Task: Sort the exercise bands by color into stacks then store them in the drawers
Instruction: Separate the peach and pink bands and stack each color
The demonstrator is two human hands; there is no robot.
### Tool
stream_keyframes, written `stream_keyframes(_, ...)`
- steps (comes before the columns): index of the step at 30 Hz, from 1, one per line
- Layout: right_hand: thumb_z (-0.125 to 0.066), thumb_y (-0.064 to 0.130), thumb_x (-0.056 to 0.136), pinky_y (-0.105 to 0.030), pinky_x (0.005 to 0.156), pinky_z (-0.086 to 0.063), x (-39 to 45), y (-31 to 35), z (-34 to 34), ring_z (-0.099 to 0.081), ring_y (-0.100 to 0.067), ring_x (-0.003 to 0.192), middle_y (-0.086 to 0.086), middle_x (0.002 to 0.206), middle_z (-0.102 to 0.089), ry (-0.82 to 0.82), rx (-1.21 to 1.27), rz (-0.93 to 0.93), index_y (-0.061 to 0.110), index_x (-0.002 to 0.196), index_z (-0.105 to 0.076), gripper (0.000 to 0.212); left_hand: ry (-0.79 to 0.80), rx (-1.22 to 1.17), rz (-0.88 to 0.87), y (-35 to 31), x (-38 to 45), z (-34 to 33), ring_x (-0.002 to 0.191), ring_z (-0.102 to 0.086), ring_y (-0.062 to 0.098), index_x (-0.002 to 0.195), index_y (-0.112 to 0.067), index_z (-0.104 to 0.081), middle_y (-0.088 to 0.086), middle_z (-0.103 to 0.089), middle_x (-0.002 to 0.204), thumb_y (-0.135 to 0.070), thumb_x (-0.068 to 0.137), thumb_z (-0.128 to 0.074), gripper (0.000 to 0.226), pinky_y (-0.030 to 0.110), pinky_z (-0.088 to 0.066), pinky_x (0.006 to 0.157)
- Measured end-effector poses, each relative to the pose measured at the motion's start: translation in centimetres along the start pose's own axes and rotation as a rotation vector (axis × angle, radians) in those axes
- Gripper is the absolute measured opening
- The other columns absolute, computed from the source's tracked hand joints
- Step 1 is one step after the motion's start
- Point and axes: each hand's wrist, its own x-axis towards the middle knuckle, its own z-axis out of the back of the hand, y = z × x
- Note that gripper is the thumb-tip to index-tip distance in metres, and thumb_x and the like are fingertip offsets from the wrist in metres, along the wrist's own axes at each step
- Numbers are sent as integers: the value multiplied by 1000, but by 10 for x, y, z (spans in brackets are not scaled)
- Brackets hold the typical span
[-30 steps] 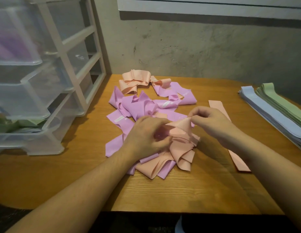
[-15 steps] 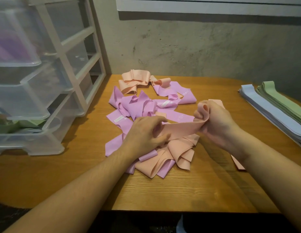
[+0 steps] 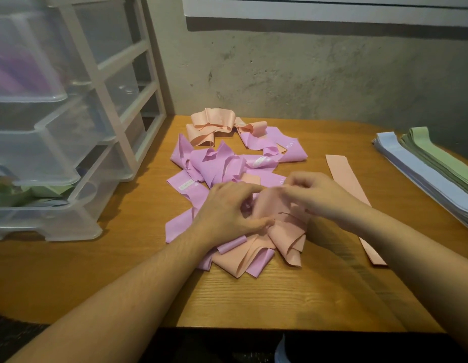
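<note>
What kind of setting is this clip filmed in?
Probably a home or small storage corner: a wooden table against a bare concrete wall, with a clear plastic drawer unit beside the exercise bands.

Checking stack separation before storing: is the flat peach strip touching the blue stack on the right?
Apart. The head view shows bare table between the flat peach strip and the blue stack.

Motion blurs our right hand (image 3: 312, 195) and the peach band (image 3: 269, 205) it holds; the blue stack (image 3: 421, 176) runs off the right edge.
</note>
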Motion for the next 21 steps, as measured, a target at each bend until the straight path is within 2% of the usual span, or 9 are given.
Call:
stream_keyframes(2, -57, 17, 96, -23, 43, -38, -5, 2, 4, -50, -22, 61, -3, 69, -56, -85, 336, -80, 13, 79, -62, 19, 7, 13, -25, 1, 1, -2, 78, -45, 4, 97, -45, -58, -22, -50, 74, -68, 78, -68, 32, 26, -28, 76)
stream_keyframes(4, -56, 23, 96, -30, 60, -49, -6, 1, 8, -59, -23, 71, -5, 80, -63, -117, 599, -212, 14, 93, -66, 14, -3, 20, -32, 3, 1, -5, 80, -48, 5, 86, -39, -61, -19, -55, 75, -67, 80, -66, 29, 25, -28, 75)
stream_keyframes(6, -59, 29, 95, -41, 78, -55, -6, -3, 11, -62, -22, 75, -9, 87, -66, -99, 809, -336, 14, 101, -67, 18, -6, 5, -20, 3, 1, -5, 81, -53, 4, 87, -34, -66, -15, -61, 79, -67, 81, -64, 34, 27, -33, 75)
stream_keyframes(7, -60, 30, 94, -44, 80, -55, -8, -3, 12, -63, -23, 76, -11, 89, -67, -81, 860, -362, 11, 103, -67, 22, -9, -6, -19, 3, 1, -3, 80, -53, 4, 87, -33, -66, -14, -62, 79, -67, 81, -63, 35, 26, -34, 75)
stream_keyframes(11, -55, 33, 99, -32, 69, -53, -19, -7, 14, -67, -24, 82, -19, 99, -71, -90, 717, -340, 0, 113, -68, 37, -4, -9, -21, -1, 0, -3, 79, -51, 3, 87, -32, -66, -15, -59, 76, -59, 88, -58, 28, 25, -33, 76)
stream_keyframes(14, -52, 28, 102, -45, 80, -48, -28, -13, 19, -62, -34, 91, -23, 112, -69, -74, 593, -273, 13, 109, -72, 26, -16, -87, -14, -1, 1, -2, 79, -54, 5, 88, -28, -69, -15, -60, 78, -51, 93, -54, 28, 29, -41, 74)
stream_keyframes(16, -50, 21, 104, -36, 84, -51, -34, -15, 24, -66, -20, 94, -7, 106, -73, -66, 536, -256, 23, 103, -73, 23, -32, -130, 20, -1, 4, 2, 82, -54, 3, 89, -27, -70, -17, -60, 82, -49, 94, -50, 30, 30, -43, 73)
stream_keyframes(18, -50, 18, 104, -24, 80, -54, -37, -17, 29, -68, -6, 89, 5, 101, -75, -58, 545, -244, 28, 103, -71, 24, -40, -127, 49, -5, 9, 6, 87, -52, 3, 91, -25, -70, -16, -60, 86, -51, 94, -45, 37, 30, -41, 77)
stream_keyframes(21, -51, 15, 102, -23, 79, -54, -43, -20, 35, -69, 1, 80, 14, 94, -75, -24, 533, -199, 37, 107, -67, 28, -54, -131, 39, -21, 22, 12, 87, -53, 5, 96, -20, -72, -13, -63, 89, -49, 96, -42, 41, 26, -40, 76)
